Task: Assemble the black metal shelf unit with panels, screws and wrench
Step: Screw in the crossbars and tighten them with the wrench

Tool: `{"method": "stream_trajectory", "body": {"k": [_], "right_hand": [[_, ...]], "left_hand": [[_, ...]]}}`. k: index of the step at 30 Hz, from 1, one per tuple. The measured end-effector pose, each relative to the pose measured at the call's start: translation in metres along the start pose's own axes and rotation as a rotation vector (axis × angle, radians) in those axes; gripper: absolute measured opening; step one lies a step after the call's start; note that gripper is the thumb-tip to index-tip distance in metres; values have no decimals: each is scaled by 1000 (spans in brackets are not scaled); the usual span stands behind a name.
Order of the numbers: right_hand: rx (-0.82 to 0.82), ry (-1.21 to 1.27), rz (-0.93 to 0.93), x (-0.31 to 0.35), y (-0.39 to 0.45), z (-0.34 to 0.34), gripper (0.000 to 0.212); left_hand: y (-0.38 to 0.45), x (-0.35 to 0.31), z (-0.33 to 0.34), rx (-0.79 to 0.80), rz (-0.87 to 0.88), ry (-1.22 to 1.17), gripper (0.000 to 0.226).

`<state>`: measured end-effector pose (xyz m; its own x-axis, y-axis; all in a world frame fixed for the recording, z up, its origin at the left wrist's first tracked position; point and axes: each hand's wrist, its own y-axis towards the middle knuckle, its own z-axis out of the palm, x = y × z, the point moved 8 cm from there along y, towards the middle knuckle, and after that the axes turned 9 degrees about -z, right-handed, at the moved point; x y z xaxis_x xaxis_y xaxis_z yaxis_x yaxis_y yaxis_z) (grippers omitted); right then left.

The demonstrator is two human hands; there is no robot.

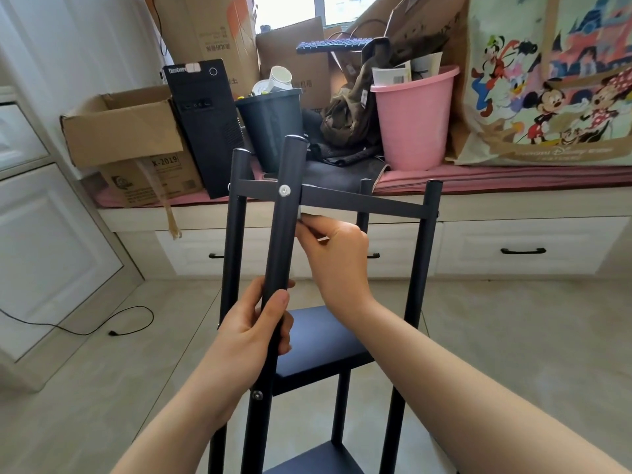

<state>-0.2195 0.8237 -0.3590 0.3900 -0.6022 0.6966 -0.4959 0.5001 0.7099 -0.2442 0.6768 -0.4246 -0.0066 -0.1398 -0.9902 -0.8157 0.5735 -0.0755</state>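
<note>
The black metal shelf unit [420, 254] stands upright in front of me, with four round posts, a thin top frame and black panels [321, 340] lower down. My left hand [251, 330] grips the nearest post [282, 241] around its middle. A silver screw [284, 190] sits in that post at the top frame. My right hand [337, 248] pinches a small silver wrench [309, 227] just behind the post, below the screw. A second screw [257, 395] shows lower on the same post.
Behind the shelf runs a pink-cushioned bench with drawers [519, 249], loaded with cardboard boxes [130, 138], a black computer tower [205, 124], a dark bin [273, 128], a pink bucket [413, 121] and a cartoon-print bag [554, 80]. A black cable [113, 326] lies on the tiled floor at left.
</note>
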Motion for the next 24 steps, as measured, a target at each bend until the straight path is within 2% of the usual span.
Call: {"method": "stream_trajectory", "body": {"k": [3,5,9,13,18,24], "right_hand": [[-7,19,14,-2,-1,6,14],[-5,44,27,-3,-1,11,13],[62,80,65,-6,-2,19,13],[130,24,38,-4,-4,14,15],[167,-32,17,-1,-5,-7,17],[176,-66,-7,3,-1,-22,16]], "left_hand": [[0,0,-1,1,8,-10,22],[0,0,-2,7,7,-18,33],[0,-1,-2,2,13,-11,44],[1,-2,-3,-1,26,-5,40],[1,-1,-2,0,39,0,17],[-3,-1,2,23,41,14,20]]}}
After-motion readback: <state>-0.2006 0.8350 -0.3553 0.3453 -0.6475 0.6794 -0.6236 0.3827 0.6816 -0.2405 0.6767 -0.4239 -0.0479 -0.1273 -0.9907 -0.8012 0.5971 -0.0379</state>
